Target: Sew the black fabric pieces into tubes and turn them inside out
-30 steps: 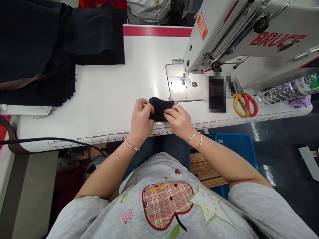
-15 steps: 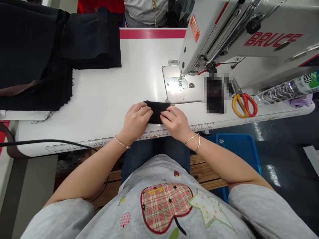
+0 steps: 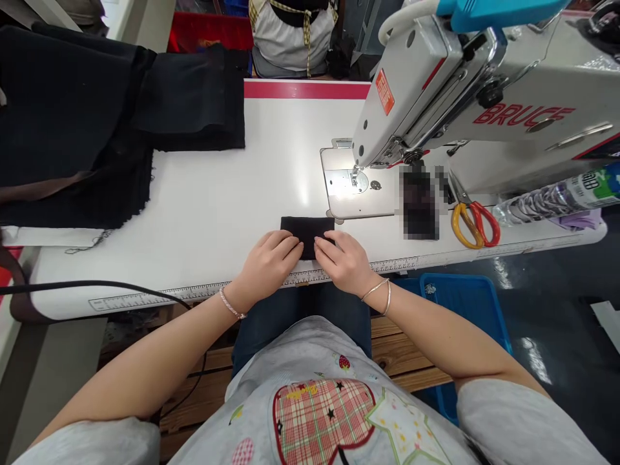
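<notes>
A small rectangle of black fabric (image 3: pixel 309 227) lies flat on the white sewing table, close to its front edge. My left hand (image 3: pixel 274 261) grips the fabric's lower left part, with its fingers bent and pressed together. At the lower right part, my right hand (image 3: pixel 345 259) holds the cloth with thumb and fingers closed on it. The upper edge of the fabric shows between and above the hands; its lower corners are hidden under my fingers. Just beyond the fabric is the metal needle plate (image 3: pixel 339 201) of the sewing machine (image 3: pixel 411 90).
Dark fabric pieces (image 3: pixel 194 97) are piled at the left. Scissors (image 3: pixel 475 223) with yellow and red handles lie at the right, beside a plastic bottle (image 3: pixel 557 194). A ruler strip (image 3: pixel 392 265) runs along the front edge. A blue bin (image 3: pixel 465 310) stands below. Another person (image 3: pixel 290 39) sits opposite.
The head view has tilted up, so the scene sits lower. My left hand has slid down from the fabric's upper left corner, and the whole upper edge now shows.
</notes>
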{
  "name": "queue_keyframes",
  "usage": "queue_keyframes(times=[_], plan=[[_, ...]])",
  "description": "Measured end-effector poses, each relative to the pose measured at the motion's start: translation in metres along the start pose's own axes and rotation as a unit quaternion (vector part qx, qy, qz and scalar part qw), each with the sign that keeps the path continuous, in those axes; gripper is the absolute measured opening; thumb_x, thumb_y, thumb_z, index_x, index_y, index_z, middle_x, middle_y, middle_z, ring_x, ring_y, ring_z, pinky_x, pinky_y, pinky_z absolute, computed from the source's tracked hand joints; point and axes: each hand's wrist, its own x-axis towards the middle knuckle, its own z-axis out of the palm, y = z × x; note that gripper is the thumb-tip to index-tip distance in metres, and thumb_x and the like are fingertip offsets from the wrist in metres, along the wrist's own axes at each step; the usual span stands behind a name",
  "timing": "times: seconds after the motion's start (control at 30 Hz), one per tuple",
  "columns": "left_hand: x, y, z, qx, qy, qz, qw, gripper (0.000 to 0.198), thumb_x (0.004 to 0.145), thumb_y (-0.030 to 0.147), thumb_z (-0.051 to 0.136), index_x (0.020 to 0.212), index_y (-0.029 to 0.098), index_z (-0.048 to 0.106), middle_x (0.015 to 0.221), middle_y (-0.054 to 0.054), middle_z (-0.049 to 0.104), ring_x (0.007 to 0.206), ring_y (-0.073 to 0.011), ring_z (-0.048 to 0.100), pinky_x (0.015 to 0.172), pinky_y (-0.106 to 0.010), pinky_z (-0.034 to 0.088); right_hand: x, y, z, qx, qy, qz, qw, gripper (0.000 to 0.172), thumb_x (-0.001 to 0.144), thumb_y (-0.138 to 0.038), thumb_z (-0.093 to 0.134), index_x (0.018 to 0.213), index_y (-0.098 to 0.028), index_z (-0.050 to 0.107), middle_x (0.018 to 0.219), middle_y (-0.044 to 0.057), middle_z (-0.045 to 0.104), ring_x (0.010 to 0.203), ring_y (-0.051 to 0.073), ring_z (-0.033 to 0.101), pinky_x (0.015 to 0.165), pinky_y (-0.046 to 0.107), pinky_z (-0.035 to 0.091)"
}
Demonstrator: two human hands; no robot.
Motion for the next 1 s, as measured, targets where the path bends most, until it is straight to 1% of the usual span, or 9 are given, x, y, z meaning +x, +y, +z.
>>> queue_keyframes(times=[0.1, 0.2, 0.3, 0.37, 0.43, 0.6, 0.7, 0.83, 1.0], plan=[[0.003, 0.005, 0.000, 0.012, 0.005, -0.024, 1.000, 0.026, 0.092, 0.011, 0.041, 0.091, 0.018, 0.066, 0.094, -0.011, 0.068, 0.096, -0.0235, 0.060, 0.076, -0.037, 0.054, 0.000, -0.009, 0.002, 0.019, 0.008, 0.106, 0.994, 0.026, 0.088, -0.007, 0.049, 0.096, -0.021, 0.070, 0.107, 0.009, 0.067, 0.100, 0.025, 0.052, 0.081, 0.041, 0.050], [0.004, 0.009, 0.000, 0.016, 0.009, -0.048, 0.999, 0.026, 0.091, 0.009, 0.041, 0.083, 0.019, 0.064, 0.092, -0.010, 0.068, 0.096, -0.0238, 0.060, 0.072, -0.034, 0.053, 0.000, -0.020, 0.006, 0.035, 0.035, 0.219, 0.975, 0.031, 0.082, -0.004, 0.049, 0.098, -0.020, 0.070, 0.097, 0.011, 0.060, 0.088, 0.023, 0.050, 0.073, 0.038, 0.048], [0.002, 0.009, 0.002, 0.013, 0.023, -0.052, 0.998, 0.025, 0.090, 0.008, 0.043, 0.082, 0.018, 0.064, 0.093, -0.010, 0.068, 0.099, -0.0242, 0.059, 0.074, -0.035, 0.055, -0.002, -0.027, 0.011, 0.064, 0.058, 0.259, 0.962, 0.032, 0.079, -0.002, 0.046, 0.097, -0.017, 0.068, 0.087, 0.008, 0.051, 0.076, 0.018, 0.046, 0.066, 0.031, 0.046], [0.000, 0.008, 0.003, 0.007, 0.038, -0.050, 0.998, 0.023, 0.089, 0.007, 0.045, 0.083, 0.018, 0.064, 0.094, -0.010, 0.068, 0.101, -0.0243, 0.059, 0.076, -0.036, 0.056, -0.003, -0.027, 0.012, 0.062, 0.061, 0.248, 0.965, 0.031, 0.081, 0.000, 0.043, 0.093, -0.017, 0.067, 0.084, 0.006, 0.049, 0.074, 0.016, 0.045, 0.064, 0.028, 0.045], [-0.002, 0.006, 0.005, 0.003, 0.050, -0.049, 0.998, 0.021, 0.088, 0.005, 0.046, 0.083, 0.015, 0.064, 0.095, -0.011, 0.068, 0.101, -0.0245, 0.059, 0.078, -0.036, 0.057, -0.004, -0.024, 0.012, 0.040, 0.056, 0.211, 0.975, 0.029, 0.085, -0.001, 0.042, 0.089, -0.017, 0.066, 0.082, 0.006, 0.049, 0.073, 0.016, 0.045, 0.064, 0.028, 0.043], [-0.004, 0.005, 0.005, 0.013, 0.052, -0.030, 0.998, 0.016, 0.085, 0.002, 0.052, 0.089, 0.008, 0.066, 0.099, -0.014, 0.070, 0.103, -0.0257, 0.059, 0.085, -0.039, 0.059, -0.004, -0.015, 0.009, 0.000, 0.041, 0.129, 0.991, 0.019, 0.088, -0.005, 0.050, 0.089, -0.015, 0.067, 0.082, 0.008, 0.057, 0.076, 0.019, 0.043, 0.064, 0.032, 0.041], [-0.003, 0.004, -0.001, 0.027, 0.050, -0.003, 0.998, 0.016, 0.085, 0.003, 0.054, 0.094, 0.005, 0.067, 0.101, -0.015, 0.070, 0.103, -0.0267, 0.061, 0.086, -0.040, 0.059, 0.001, -0.012, 0.005, 0.002, 0.036, 0.104, 0.994, 0.018, 0.088, -0.005, 0.053, 0.089, -0.015, 0.067, 0.088, 0.010, 0.062, 0.081, 0.021, 0.044, 0.066, 0.034, 0.044], [-0.004, 0.003, -0.012, 0.040, 0.048, 0.044, 0.997, 0.018, 0.086, 0.002, 0.054, 0.099, 0.002, 0.066, 0.103, -0.016, 0.071, 0.102, -0.0273, 0.063, 0.087, -0.040, 0.059, 0.010, -0.010, -0.002, -0.001, 0.019, 0.081, 0.996, 0.022, 0.090, -0.005, 0.051, 0.082, -0.016, 0.068, 0.086, 0.009, 0.063, 0.086, 0.021, 0.047, 0.069, 0.035, 0.047], [-0.006, 0.002, -0.014, 0.030, 0.032, 0.076, 0.996, 0.026, 0.086, 0.002, 0.053, 0.110, 0.001, 0.063, 0.111, -0.018, 0.069, 0.111, -0.0314, 0.060, 0.093, -0.046, 0.057, 0.008, -0.006, -0.006, 0.003, -0.010, 0.067, 0.998, 0.022, 0.092, -0.007, 0.049, 0.089, -0.014, 0.069, 0.090, 0.010, 0.065, 0.089, 0.021, 0.050, 0.075, 0.035, 0.051]])
